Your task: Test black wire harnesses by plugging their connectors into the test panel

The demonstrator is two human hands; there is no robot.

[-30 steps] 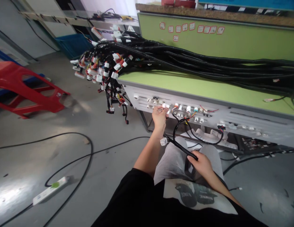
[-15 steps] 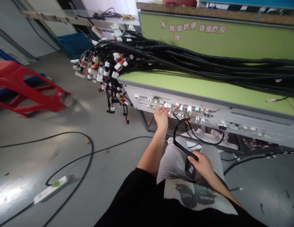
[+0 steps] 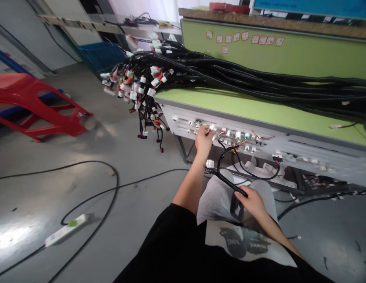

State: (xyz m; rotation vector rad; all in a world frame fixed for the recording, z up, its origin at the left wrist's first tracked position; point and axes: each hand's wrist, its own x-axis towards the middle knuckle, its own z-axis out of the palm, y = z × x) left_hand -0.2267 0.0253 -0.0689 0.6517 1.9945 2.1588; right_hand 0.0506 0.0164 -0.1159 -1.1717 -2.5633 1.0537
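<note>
1. A green-topped workbench (image 3: 259,107) stretched across the view.
2. A thick bundle of black cables (image 3: 230,72) lay along its top, white connectors (image 3: 133,95) clustered beyond its left end.
3. A white panel (image 3: 348,167) with rows of sockets ran along the bench's front.
4. The black harness (image 3: 228,182) reached from the person's lap to the panel, coloured wires meeting several sockets.
5. The right hand (image 3: 252,202), above the lap, had its fingers closed around the harness.
6. The left hand (image 3: 204,142) was at the panel, fingers bent, nearly together; whether they gripped anything could not be told.
7. A white block connector (image 3: 210,163) showed beside the left forearm.
8. A small white connector (image 3: 212,127) sat at the left fingertips.
</note>
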